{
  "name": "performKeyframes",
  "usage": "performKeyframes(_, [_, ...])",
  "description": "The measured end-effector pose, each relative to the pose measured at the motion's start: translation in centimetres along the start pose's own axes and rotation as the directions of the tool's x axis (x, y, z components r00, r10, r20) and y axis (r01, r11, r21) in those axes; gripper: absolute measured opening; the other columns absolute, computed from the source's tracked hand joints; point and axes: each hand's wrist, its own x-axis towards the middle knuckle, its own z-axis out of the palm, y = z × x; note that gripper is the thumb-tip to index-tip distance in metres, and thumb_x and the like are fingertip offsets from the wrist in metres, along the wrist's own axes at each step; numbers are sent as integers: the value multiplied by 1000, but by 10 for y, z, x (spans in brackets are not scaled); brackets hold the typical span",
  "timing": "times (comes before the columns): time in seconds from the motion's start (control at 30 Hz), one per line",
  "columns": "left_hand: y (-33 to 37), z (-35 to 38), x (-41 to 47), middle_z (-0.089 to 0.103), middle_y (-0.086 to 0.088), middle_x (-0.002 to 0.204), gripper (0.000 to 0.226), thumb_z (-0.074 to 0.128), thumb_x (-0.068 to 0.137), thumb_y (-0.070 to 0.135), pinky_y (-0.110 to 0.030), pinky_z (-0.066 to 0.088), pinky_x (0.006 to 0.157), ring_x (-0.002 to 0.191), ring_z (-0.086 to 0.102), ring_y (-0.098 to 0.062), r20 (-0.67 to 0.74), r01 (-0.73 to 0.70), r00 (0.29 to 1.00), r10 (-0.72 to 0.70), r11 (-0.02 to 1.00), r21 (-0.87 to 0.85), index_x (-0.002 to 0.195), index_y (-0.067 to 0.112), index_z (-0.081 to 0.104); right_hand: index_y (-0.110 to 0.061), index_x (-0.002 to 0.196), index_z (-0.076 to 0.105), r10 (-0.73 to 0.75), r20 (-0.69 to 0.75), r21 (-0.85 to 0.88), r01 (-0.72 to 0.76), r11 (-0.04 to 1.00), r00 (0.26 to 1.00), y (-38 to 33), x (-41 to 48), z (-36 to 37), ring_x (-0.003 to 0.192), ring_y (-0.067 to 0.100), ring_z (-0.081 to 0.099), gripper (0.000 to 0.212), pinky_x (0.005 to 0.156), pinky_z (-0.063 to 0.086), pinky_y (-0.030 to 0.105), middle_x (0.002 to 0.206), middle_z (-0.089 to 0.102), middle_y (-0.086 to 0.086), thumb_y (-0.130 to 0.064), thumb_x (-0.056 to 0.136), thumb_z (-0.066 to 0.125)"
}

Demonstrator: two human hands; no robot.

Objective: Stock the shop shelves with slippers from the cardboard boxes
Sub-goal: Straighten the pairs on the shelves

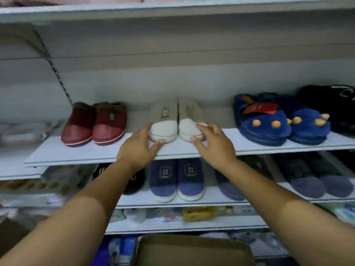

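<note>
A pair of beige slippers with white toes stands side by side on the middle white shelf [92, 153], toes toward me. My left hand [137, 150] holds the toe of the left slipper [163, 116] between thumb and fingers. My right hand [215, 146] grips the toe of the right slipper [189, 114] the same way, thumb at its front and fingers on its right side. An open cardboard box [192, 250] sits low in front of me; its contents are not visible.
Dark red slippers [94, 123] stand left of the beige pair. Blue plush slippers [278, 120] and black ones [330, 104] stand to the right. The shelf below holds navy slippers [176, 177] and grey pairs. Packaged goods fill the lower shelves.
</note>
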Motion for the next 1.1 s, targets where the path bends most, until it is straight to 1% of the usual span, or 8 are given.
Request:
performKeyframes(0.17, [12, 4, -22, 55, -15, 140, 63, 52, 99, 53, -44, 42, 100, 129, 50, -35, -178, -47, 983, 40, 998, -34, 147, 13, 43, -18, 145, 52, -56, -129, 122, 72, 990, 990, -3, -12, -3, 132, 25, 46, 52, 108, 43, 35, 144, 48, 7, -44, 100, 58])
performKeyframes(0.33, [-1, 52, -91, 61, -17, 115, 38, 62, 96, 35, -45, 44, 91, 106, 54, -35, -504, -201, 844, 183, 979, 19, 114, 2, 61, 1, 118, 66, -389, -312, 115, 441, 890, 867, 7, -71, 12, 114, 31, 56, 33, 103, 45, 36, 121, 60, 16, -24, 96, 68])
performKeyframes(0.43, [-23, 95, -118, 60, -11, 104, 37, 54, 98, 42, -43, 43, 81, 96, 53, -31, -323, -137, 940, 110, 989, -62, 107, 7, 60, 1, 115, 67, -442, -144, 71, 455, 888, 885, 33, -103, 47, 107, 31, 57, 36, 97, 47, 39, 115, 62, 16, -30, 96, 66])
performKeyframes(0.5, [-42, 123, -125, 60, -12, 109, 49, 50, 96, 51, -44, 46, 84, 101, 55, -34, -131, -26, 991, 10, 992, -119, 114, 6, 60, -1, 123, 64, -317, 42, 96, 312, 945, 947, 52, -116, 73, 116, 30, 55, 45, 102, 45, 41, 123, 59, 16, -35, 95, 66])
performKeyframes(0.6, [-66, 160, -130, 53, -20, 136, 68, 51, 94, 58, -49, 45, 101, 126, 50, -40, 126, 135, 985, -118, 982, -129, 140, 8, 51, -4, 139, 56, -55, 260, 92, 32, 995, 964, 74, -125, 111, 131, 36, 48, 60, 111, 39, 45, 139, 50, 20, -39, 91, 69])
performKeyframes(0.7, [-81, 182, -129, 26, -20, 163, 73, 59, 97, 52, -44, 30, 117, 151, 25, -35, 299, 247, 933, -200, 960, -129, 157, 21, 31, -13, 152, 41, 173, 412, 30, -203, 979, 895, 85, -125, 140, 141, 37, 37, 76, 116, 34, 42, 152, 36, 21, -44, 90, 73])
performKeyframes(0.93, [-85, 203, -116, 9, -17, 169, 75, 49, 102, 52, -43, 29, 118, 151, 25, -40, 415, 190, 896, -154, 981, -46, 162, 24, 15, -12, 142, 52, 319, 259, -24, -324, 946, 912, 85, -106, 176, 117, 40, 56, 48, 95, 44, 36, 132, 55, 23, -21, 96, 64])
performKeyframes(1.1, [-86, 201, -119, 13, -15, 169, 73, 47, 102, 53, -44, 30, 119, 151, 26, -37, 406, 190, 903, -140, 978, -86, 162, 24, 17, -12, 148, 51, 326, 329, 11, -349, 937, 886, 86, -111, 163, 133, 34, 49, 55, 112, 36, 33, 145, 52, 19, -22, 96, 66])
